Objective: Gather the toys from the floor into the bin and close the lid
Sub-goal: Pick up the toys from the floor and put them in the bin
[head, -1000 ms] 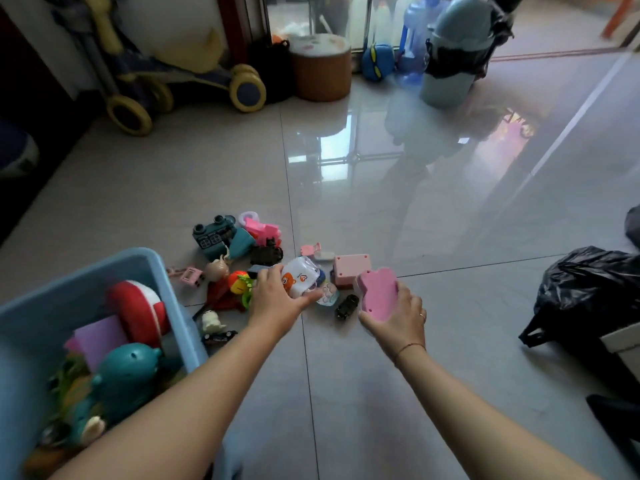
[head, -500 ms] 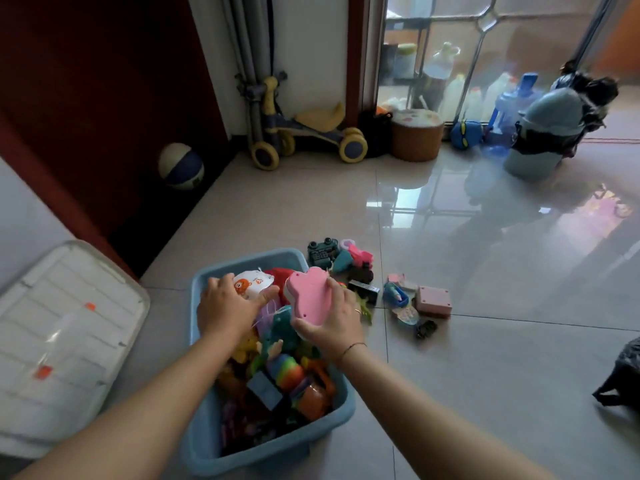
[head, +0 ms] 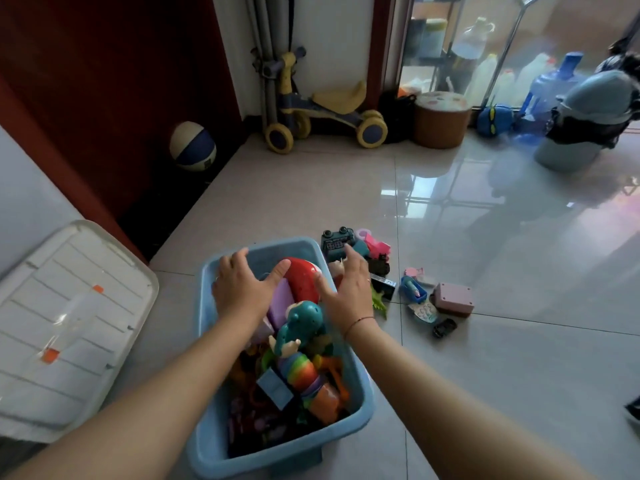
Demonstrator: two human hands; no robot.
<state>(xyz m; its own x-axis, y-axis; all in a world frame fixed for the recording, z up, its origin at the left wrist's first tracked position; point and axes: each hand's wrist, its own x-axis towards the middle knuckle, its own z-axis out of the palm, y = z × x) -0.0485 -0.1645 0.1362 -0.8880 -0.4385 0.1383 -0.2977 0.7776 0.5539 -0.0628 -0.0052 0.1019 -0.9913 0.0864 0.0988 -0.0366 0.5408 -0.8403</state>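
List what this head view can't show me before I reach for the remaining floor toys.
All from the head view:
- Far end of the bin: the toys there are covered by the left hand and right hand.
- Green toy beside the bin: mostly behind the right wrist.
- Lid: cut off by the left edge.
- Dark object: cut off by the right edge, unidentifiable.

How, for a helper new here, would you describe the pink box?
Start at the blue bin on the floor; loose toys lie to its right. The pink box sits farthest from the bin, the only plain pink rectangle there.
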